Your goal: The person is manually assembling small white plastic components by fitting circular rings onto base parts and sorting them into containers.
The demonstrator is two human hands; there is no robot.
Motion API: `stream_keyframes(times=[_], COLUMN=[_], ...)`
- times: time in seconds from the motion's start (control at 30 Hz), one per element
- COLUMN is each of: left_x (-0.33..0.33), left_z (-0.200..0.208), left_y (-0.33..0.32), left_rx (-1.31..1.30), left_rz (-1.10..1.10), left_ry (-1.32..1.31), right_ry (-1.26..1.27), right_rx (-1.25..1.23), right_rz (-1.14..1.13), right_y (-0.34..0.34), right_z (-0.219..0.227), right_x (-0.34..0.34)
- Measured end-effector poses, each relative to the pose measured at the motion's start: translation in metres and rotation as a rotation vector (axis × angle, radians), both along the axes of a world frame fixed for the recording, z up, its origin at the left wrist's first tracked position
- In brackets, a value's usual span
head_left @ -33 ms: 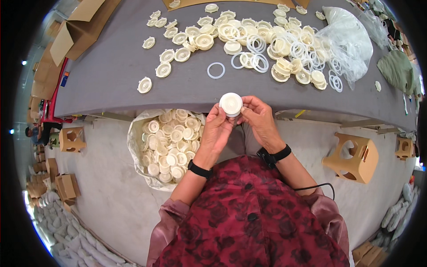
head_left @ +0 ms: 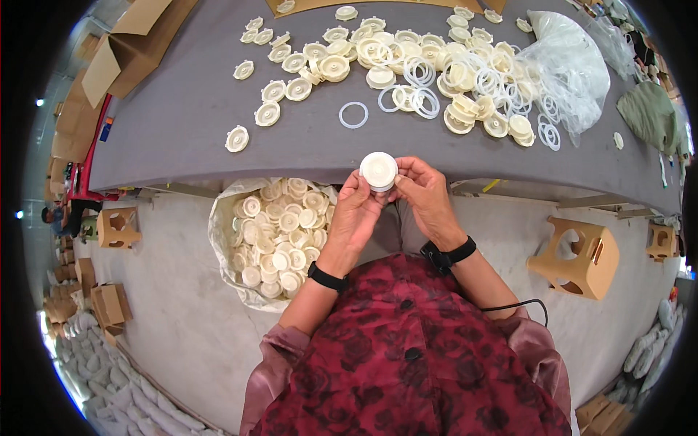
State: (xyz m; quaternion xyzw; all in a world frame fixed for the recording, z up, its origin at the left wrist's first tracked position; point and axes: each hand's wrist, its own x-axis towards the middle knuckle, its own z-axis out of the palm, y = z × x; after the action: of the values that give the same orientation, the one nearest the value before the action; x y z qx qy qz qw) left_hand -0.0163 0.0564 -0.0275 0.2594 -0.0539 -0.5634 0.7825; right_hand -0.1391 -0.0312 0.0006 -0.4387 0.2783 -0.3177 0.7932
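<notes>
Between my two hands, just off the table's near edge, is a round cream plastic cap point(head_left: 378, 171), its flat face turned up. My left hand point(head_left: 355, 211) grips its left side, with the thumb along the rim. On the opposite side, the thumb and fingers of my right hand point(head_left: 424, 195) pinch the edge. What lies underneath the cap is hidden. Beyond my hands, many similar caps point(head_left: 334, 68) are strewn and heaped over the grey tabletop point(head_left: 182, 131). Thin translucent rings point(head_left: 353, 115) lie among them, one of them on its own nearest the cap.
An open white sack point(head_left: 218, 240) full of caps stands on the floor left of my legs. A clear plastic bag point(head_left: 574, 65) sits at the table's right. Cardboard boxes point(head_left: 138, 51) are at the far left. Tan stools point(head_left: 578, 254) stand on both sides; a person point(head_left: 73, 214) is far left.
</notes>
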Motion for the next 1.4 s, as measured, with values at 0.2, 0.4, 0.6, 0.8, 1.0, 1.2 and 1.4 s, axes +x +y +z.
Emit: stream_keyframes(times=[0.2, 0.4, 0.6, 0.8, 1.0, 1.2, 1.4], left_x=[-0.003, 0.001, 0.030, 0.040, 0.014, -0.017, -0.016], left_z=[0.001, 0.009, 0.027, 0.046, 0.029, 0.029, 0.024], left_y=[0.009, 0.017, 0.022, 0.015, 0.010, 0.002, 0.002], left_rx=[-0.029, -0.037, -0.016, 0.085, -0.082, 0.002, 0.047], left_rz=[-0.047, -0.042, -0.231, -0.380, -0.190, 0.062, 0.093], left_ry=[0.032, -0.224, -0.490, -0.747, -0.399, -0.438, -0.519], right_ry=[-0.008, 0.022, 0.036, 0.091, -0.026, -0.200, -0.227], right_rx=[-0.168, -0.179, -0.407, -0.442, -0.223, 0.152, 0.225], right_rz=[-0.076, 0.030, 0.146, 0.280, -0.096, -0.267, -0.323], right_y=[0.005, -0.003, -0.010, -0.014, 0.001, 0.012, 0.017], right_z=[0.004, 0.010, 0.017, 0.020, 0.015, 0.001, -0.001], right_x=[-0.005, -0.015, -0.019, -0.022, -0.012, -0.001, 0.004])
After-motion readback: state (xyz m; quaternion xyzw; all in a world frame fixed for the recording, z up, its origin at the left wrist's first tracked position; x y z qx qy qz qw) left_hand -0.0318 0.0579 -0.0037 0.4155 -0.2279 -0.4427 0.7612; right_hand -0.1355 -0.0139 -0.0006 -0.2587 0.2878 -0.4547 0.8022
